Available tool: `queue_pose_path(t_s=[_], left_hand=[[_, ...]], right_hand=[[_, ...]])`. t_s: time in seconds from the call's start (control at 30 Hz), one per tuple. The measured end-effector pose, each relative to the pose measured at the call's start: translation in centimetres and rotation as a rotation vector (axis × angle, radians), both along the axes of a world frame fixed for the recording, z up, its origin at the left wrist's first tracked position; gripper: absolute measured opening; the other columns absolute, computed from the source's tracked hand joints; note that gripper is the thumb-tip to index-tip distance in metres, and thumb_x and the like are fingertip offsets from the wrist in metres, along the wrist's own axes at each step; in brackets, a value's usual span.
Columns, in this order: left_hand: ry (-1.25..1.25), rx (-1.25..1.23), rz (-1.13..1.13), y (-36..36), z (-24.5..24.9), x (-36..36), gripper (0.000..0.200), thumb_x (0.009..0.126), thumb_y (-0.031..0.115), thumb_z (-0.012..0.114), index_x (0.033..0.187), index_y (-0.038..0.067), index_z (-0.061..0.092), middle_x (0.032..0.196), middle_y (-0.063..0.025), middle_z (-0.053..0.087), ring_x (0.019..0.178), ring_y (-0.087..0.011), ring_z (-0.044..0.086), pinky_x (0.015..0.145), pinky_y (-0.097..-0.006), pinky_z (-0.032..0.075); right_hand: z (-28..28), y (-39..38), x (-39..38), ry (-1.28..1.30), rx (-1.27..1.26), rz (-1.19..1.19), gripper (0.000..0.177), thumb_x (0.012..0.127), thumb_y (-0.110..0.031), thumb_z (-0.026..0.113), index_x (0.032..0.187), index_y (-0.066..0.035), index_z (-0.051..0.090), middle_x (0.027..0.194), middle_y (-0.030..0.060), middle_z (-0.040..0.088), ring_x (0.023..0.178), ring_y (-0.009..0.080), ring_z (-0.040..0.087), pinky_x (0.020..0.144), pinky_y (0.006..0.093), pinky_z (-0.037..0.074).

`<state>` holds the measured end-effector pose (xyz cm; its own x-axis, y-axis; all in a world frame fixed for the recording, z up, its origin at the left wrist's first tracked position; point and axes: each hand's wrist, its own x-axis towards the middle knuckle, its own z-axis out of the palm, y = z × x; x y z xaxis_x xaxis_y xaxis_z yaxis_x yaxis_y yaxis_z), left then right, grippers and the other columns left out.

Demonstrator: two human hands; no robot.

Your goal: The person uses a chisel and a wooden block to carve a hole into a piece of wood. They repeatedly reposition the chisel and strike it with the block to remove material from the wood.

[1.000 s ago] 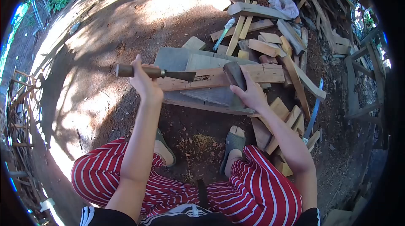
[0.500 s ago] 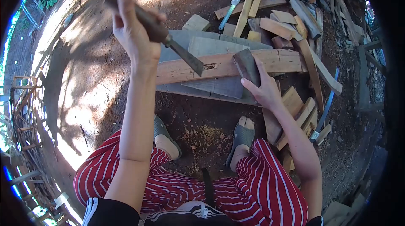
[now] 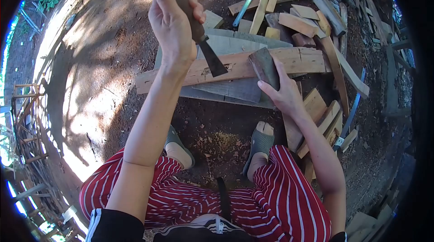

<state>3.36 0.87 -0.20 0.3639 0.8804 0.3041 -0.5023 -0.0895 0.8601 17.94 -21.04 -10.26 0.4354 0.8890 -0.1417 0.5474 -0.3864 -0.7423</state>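
Observation:
My left hand (image 3: pixel 174 34) grips the thick wooden handle of a chisel (image 3: pixel 210 57), the dark blade slanting down and right. Its tip overlaps the rough hole (image 3: pixel 228 67) cut in a long, slightly curved timber (image 3: pixel 296 60). In my right hand (image 3: pixel 287 92) is a dark wooden block (image 3: pixel 264 65), held upright and tilted, thumb on the near side. The block overlaps the timber just right of the hole. Underneath, grey boards (image 3: pixel 239 89) support the timber.
Offcuts (image 3: pixel 298 24) pile up at the upper right, with more boards (image 3: pixel 312 106) beside my right arm. A blue saw blade (image 3: pixel 355 106) lies at the right. A turquoise-handled tool (image 3: pixel 244 11) rests on the ground behind. Wood chips (image 3: pixel 221 145) lie between my feet.
My left hand has moved right with the chisel, whose blade is now steeper and nearer the hole. The timber's left end now shows past my forearm. My right hand stays about where it was.

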Motion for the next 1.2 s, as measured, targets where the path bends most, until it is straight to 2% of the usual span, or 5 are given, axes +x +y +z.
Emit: queue_pose_path(t_s=[0.03,0.07,0.27,0.97,1.2], left_hand=[[-0.110,0.013,0.021,-0.2,-0.2,0.2,0.051,0.096,0.054,0.057,0.093,0.003,0.050,0.068,-0.0046,0.055,0.049,-0.0097,0.053,0.047,-0.0249,0.047],[-0.061,0.052,0.103,-0.3,-0.4,0.4,0.055,0.097,0.058,0.049,0.092,0.003,0.051,0.065,-0.0040,0.053,0.047,-0.0082,0.048,0.046,-0.0226,0.041],[0.116,0.178,0.102,-0.3,-1.2,0.0,0.058,0.097,0.063,0.045,0.094,0.005,0.049,0.067,-0.0046,0.048,0.054,-0.0118,0.047,0.053,-0.0286,0.043],[0.134,0.151,0.123,0.2,-1.8,-0.6,0.060,0.097,0.064,0.043,0.094,0.004,0.049,0.065,-0.0056,0.050,0.051,-0.0114,0.046,0.050,-0.0280,0.042],[0.085,0.243,0.142,-0.4,-2.3,-0.1,0.056,0.097,0.060,0.050,0.091,0.004,0.049,0.063,-0.0047,0.051,0.047,-0.0100,0.047,0.046,-0.0266,0.040]], right_hand=[[0.0,0.0,0.0,0.000,-0.005,-0.001,0.083,0.086,-0.043,0.064,0.153,-0.014,0.024,0.109,0.0315,0.065,0.103,0.0479,0.064,0.093,0.0482,0.049],[0.0,0.0,0.0,-0.001,-0.011,-0.001,0.083,0.086,-0.043,0.064,0.153,-0.014,0.024,0.109,0.0318,0.065,0.103,0.0482,0.064,0.092,0.0483,0.049],[0.0,-0.1,-0.2,0.006,-0.025,-0.018,0.083,0.086,-0.045,0.063,0.153,-0.017,0.022,0.107,0.0316,0.066,0.102,0.0489,0.063,0.091,0.0498,0.049],[0.6,0.0,-0.2,0.017,-0.055,-0.002,0.082,0.086,-0.046,0.063,0.153,-0.019,0.022,0.107,0.0311,0.066,0.101,0.0492,0.063,0.090,0.0500,0.049],[0.6,0.1,-0.2,0.027,-0.046,-0.001,0.081,0.087,-0.045,0.063,0.153,-0.019,0.022,0.107,0.0312,0.066,0.102,0.0488,0.064,0.091,0.0497,0.050]])
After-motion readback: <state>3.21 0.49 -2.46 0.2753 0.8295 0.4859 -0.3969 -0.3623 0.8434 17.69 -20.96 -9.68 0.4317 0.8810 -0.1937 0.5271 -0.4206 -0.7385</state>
